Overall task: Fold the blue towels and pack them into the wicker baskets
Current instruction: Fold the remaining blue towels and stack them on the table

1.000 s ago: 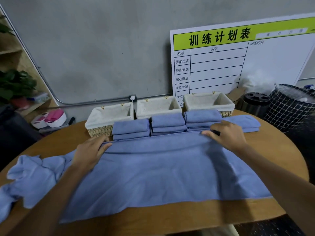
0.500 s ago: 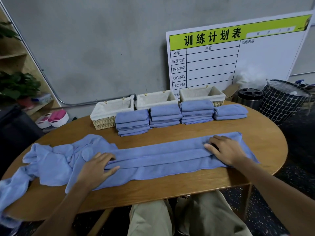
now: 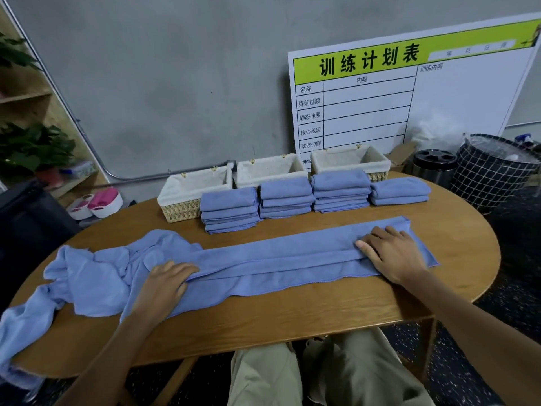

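Note:
A blue towel (image 3: 278, 259), folded lengthwise into a long strip, lies across the wooden table (image 3: 292, 315). My left hand (image 3: 164, 285) rests flat on its left end. On the right end my right hand (image 3: 392, 254) presses down with straight fingers. A crumpled heap of blue towels (image 3: 87, 273) spreads to the left and hangs over the table edge. Behind the strip stand several stacks of folded blue towels (image 3: 229, 212), (image 3: 285, 197), (image 3: 341, 190), (image 3: 399, 190). Three wicker baskets with white liners sit in a row at the back: left (image 3: 178, 210), middle (image 3: 243, 178), right (image 3: 380, 167).
A white and green schedule board (image 3: 409, 98) leans on the grey wall behind the baskets. A black bin (image 3: 434, 168) and a checked hamper (image 3: 491, 174) stand at the right. Shelves with plants (image 3: 32, 148) are at the left. My knees show under the table's front edge.
The towel's far edge came toward me, turning the spread towel into a long narrow strip. Both hands came down with it and now press its two ends.

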Available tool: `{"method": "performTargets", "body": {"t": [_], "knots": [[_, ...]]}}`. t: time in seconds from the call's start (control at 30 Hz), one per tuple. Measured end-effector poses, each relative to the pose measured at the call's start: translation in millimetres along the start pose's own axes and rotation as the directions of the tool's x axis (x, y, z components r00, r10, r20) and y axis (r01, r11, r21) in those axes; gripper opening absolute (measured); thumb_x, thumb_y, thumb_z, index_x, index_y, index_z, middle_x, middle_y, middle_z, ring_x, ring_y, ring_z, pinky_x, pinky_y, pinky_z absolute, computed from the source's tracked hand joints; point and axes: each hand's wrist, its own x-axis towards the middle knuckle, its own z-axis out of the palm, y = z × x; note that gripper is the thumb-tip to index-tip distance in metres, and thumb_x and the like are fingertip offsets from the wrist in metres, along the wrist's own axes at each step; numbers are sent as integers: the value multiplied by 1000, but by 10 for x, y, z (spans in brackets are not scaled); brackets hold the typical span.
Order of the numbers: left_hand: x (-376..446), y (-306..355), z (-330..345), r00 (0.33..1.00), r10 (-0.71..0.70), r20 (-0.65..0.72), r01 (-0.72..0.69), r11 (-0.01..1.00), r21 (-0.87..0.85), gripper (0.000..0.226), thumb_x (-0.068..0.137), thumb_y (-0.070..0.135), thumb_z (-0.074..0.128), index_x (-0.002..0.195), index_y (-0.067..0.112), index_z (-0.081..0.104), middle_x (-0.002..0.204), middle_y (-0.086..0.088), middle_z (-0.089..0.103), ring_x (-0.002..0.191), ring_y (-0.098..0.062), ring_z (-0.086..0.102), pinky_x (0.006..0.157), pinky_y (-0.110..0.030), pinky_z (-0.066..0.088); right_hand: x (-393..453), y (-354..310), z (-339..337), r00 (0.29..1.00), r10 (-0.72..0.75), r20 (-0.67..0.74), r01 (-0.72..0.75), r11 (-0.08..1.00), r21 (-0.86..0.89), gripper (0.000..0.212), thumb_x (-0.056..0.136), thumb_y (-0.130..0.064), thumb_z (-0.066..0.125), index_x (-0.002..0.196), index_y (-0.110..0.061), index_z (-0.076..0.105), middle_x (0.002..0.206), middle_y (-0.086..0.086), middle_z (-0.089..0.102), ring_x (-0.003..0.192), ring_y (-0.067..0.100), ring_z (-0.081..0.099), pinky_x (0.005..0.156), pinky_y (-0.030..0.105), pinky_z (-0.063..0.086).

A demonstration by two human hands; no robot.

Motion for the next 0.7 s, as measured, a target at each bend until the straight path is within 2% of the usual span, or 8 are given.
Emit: {"method": "performTargets", "body": {"t": [0.1, 0.23, 0.37, 0.47, 0.53, 0.6, 0.7], "knots": [[-68, 26, 23, 997, -75, -1, 74, 993, -97, 43, 73, 2, 56, 110, 18, 72, 104, 2, 74, 96, -13, 53, 79, -34, 44, -68, -47, -58, 1000, 13, -16, -14, 999, -36, 52, 97, -53, 29, 91, -25, 73, 86, -3, 63, 77, 25, 58, 60, 36, 40], [-125, 8, 72, 987, -158, 9, 157, 963, -219, 45, 84, 15, 38, 113, 15, 73, 112, -3, 73, 105, -14, 56, 84, -45, 51, -128, -65, -87, 999, 46, -9, -46, 998, -32, 52, 98, -54, 29, 89, -25, 72, 86, -3, 62, 78, 24, 59, 59, 35, 42], [-167, -43, 116, 985, -170, 28, 171, 956, -237, 46, 83, 16, 40, 117, 19, 71, 119, 4, 69, 109, -18, 60, 88, -52, 54, -139, -75, -82, 997, 69, 18, -68, 997, -41, 53, 97, -56, 28, 89, -26, 71, 87, -4, 62, 78, 23, 60, 57, 36, 45], [-167, -57, 110, 985, -171, 32, 174, 958, -227, 47, 82, 14, 43, 119, 20, 71, 123, 14, 63, 112, -20, 61, 90, -54, 53, -148, -92, -102, 996, 82, 18, -82, 996, -19, 53, 96, -59, 28, 89, -27, 70, 87, -4, 62, 78, 22, 61, 57, 35, 46], [-149, -29, 64, 986, -157, 53, 165, 957, -237, 48, 80, 11, 45, 120, 22, 71, 125, 13, 64, 113, -20, 62, 91, -53, 52, -159, -101, -127, 996, 91, 4, -91, 996, -14, 56, 96, -60, 26, 86, -27, 70, 85, -5, 62, 76, 21, 61, 54, 33, 45], [-124, -21, 5, 983, -155, 103, 174, 962, -209, 53, 74, 0, 56, 120, 22, 71, 125, 9, 67, 113, -19, 64, 91, -48, 53, -166, -110, -161, 993, 116, -5, -116, 993, -6, 58, 95, -62, 25, 83, -27, 70, 82, -6, 61, 75, 21, 62, 50, 30, 44], [-109, -65, -38, 972, -148, 184, 184, 963, -197, 81, 59, -20, 66, 125, 27, 67, 130, 12, 64, 116, -18, 63, 87, -47, 55, -189, -112, -198, 986, 165, -20, -165, 986, 4, 58, 95, -62, 26, 82, -25, 69, 80, -6, 60, 77, 22, 63, 43, 26, 38]]}}
